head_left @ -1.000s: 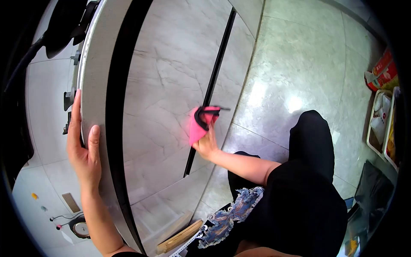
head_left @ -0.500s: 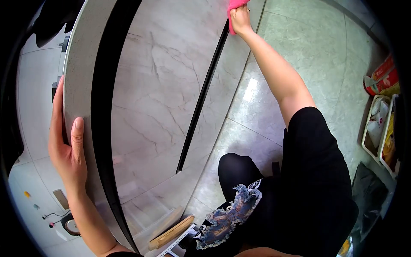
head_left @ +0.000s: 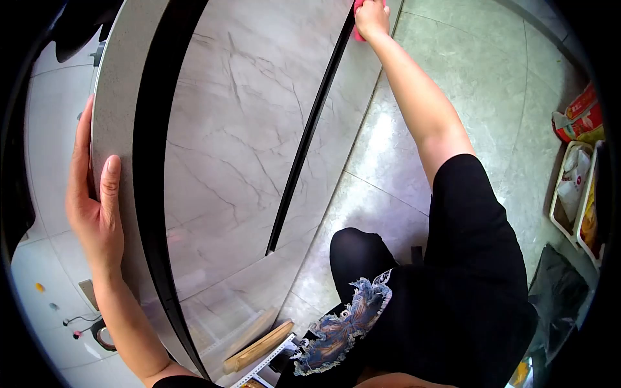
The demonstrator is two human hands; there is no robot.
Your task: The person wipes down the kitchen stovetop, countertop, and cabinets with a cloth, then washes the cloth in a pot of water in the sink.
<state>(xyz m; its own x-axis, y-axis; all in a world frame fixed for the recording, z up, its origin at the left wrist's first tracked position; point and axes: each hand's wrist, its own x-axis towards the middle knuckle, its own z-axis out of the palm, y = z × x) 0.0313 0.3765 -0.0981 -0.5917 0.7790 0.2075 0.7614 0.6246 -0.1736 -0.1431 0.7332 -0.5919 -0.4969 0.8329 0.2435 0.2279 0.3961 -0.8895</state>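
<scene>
Head view: the left hand [head_left: 100, 216], half open, rests around the counter edge [head_left: 119, 77]; further right, by the far part of the black groove [head_left: 315, 116], the right hand [head_left: 373, 18] clutches a pink cloth [head_left: 358, 36]. Overreaching could loosen the left hand's support.

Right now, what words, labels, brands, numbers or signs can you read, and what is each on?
No text can be read.
Red package: any words too blurred to read.
White bag: red mark, too small to read.
Pink cloth: no lettering on the part in view.
</scene>
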